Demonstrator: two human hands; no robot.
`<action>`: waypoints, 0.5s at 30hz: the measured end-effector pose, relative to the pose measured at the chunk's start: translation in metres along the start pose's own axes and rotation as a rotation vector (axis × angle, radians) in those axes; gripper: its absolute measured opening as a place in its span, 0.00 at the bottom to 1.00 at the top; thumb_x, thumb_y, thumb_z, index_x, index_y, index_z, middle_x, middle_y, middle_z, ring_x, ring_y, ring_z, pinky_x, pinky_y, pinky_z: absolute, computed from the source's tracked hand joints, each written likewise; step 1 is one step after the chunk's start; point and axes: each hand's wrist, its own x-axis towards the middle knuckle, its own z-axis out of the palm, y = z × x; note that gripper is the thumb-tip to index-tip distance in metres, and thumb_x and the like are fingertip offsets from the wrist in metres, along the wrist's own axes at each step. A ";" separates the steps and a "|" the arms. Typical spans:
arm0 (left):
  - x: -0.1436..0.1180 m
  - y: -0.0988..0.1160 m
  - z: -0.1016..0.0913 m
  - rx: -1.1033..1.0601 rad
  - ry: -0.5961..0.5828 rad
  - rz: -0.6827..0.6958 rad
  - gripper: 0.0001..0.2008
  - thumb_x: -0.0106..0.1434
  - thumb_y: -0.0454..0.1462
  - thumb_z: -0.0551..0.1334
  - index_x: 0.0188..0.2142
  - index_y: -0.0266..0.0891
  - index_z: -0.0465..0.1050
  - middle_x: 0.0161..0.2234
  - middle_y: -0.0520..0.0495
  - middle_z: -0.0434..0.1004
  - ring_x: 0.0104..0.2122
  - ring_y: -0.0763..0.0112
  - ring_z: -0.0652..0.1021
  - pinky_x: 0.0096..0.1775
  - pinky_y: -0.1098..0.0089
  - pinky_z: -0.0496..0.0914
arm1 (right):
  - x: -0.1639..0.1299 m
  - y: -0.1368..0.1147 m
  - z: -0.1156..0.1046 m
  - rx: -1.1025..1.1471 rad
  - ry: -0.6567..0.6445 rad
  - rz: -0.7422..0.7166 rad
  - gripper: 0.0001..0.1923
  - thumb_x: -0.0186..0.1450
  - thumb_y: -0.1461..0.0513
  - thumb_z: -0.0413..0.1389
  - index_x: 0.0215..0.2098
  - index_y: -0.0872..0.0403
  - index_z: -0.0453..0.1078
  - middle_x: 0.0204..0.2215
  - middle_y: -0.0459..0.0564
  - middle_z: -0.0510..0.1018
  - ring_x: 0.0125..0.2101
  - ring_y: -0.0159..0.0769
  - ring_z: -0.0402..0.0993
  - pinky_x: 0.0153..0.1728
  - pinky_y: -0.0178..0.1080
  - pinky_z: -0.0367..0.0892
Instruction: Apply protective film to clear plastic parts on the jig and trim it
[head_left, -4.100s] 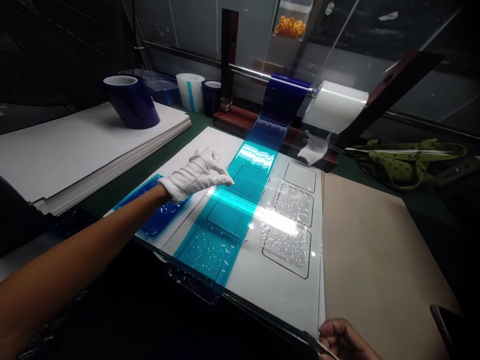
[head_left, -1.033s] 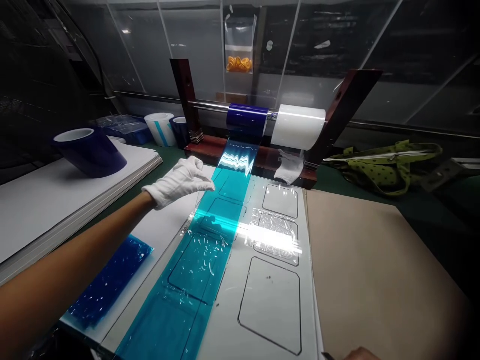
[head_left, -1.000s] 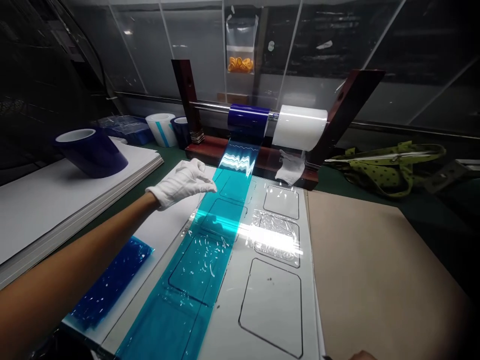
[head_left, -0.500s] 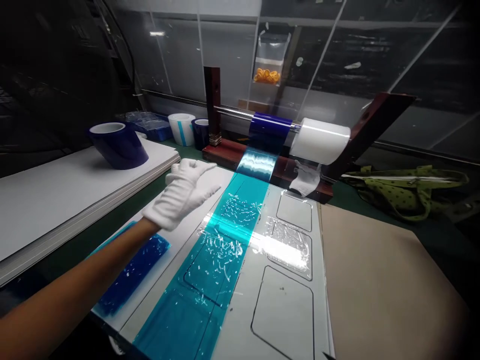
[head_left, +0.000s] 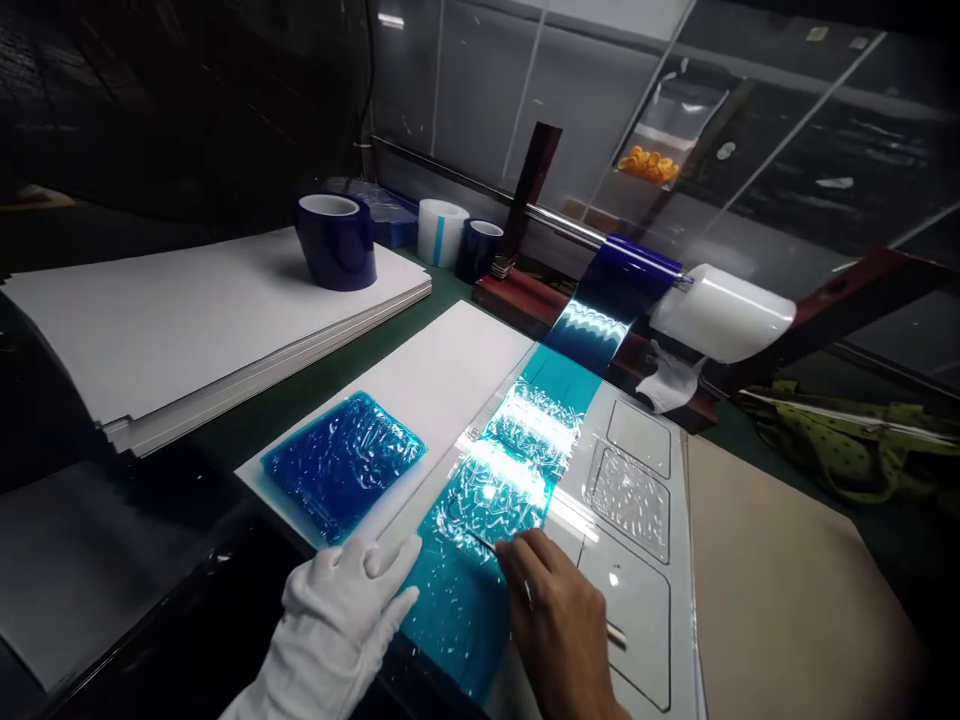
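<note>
My right hand (head_left: 551, 610), bare, is closed around a slim pointed metal tool (head_left: 616, 635). Its thin dark tip rests on or just over a strip of translucent blue film (head_left: 551, 365), which lies along a pale sheet printed with black rounded outlines (head_left: 637, 625). Wrinkles and glare cover much of the strip's middle. In a white glove, my left hand (head_left: 345, 610) lies at the strip's lower left edge, fingers extended and apart. Beyond its fingertips is a dark blue film piece (head_left: 337, 465) on a white sheet (head_left: 442, 350).
A dark red stand (head_left: 536, 165) carries the blue film roll (head_left: 641, 265) and a white roll (head_left: 731, 315). Left are stacked white sheets (head_left: 187, 320) with a blue roll (head_left: 337, 245) on top. Brown board (head_left: 787, 570) lies right, near a green dotted bag (head_left: 832, 440).
My left hand has come back from the film's far end to its near left edge. My right hand has entered with the pointed tool. The view has turned left.
</note>
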 end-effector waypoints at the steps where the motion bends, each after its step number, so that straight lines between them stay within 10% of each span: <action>1: -0.002 0.000 0.001 0.011 0.007 0.005 0.18 0.65 0.51 0.54 0.38 0.44 0.76 0.29 0.47 0.71 0.28 0.67 0.72 0.30 0.67 0.69 | 0.010 -0.007 0.002 -0.015 -0.020 -0.001 0.14 0.68 0.68 0.47 0.35 0.48 0.72 0.31 0.45 0.76 0.27 0.33 0.72 0.23 0.32 0.53; 15: -0.013 0.002 0.010 0.034 0.236 -0.157 0.15 0.62 0.49 0.60 0.37 0.39 0.72 0.32 0.44 0.72 0.29 0.66 0.75 0.29 0.68 0.73 | 0.040 -0.028 0.005 -0.169 -0.238 -0.041 0.13 0.63 0.73 0.51 0.32 0.50 0.71 0.30 0.43 0.76 0.29 0.33 0.72 0.22 0.34 0.44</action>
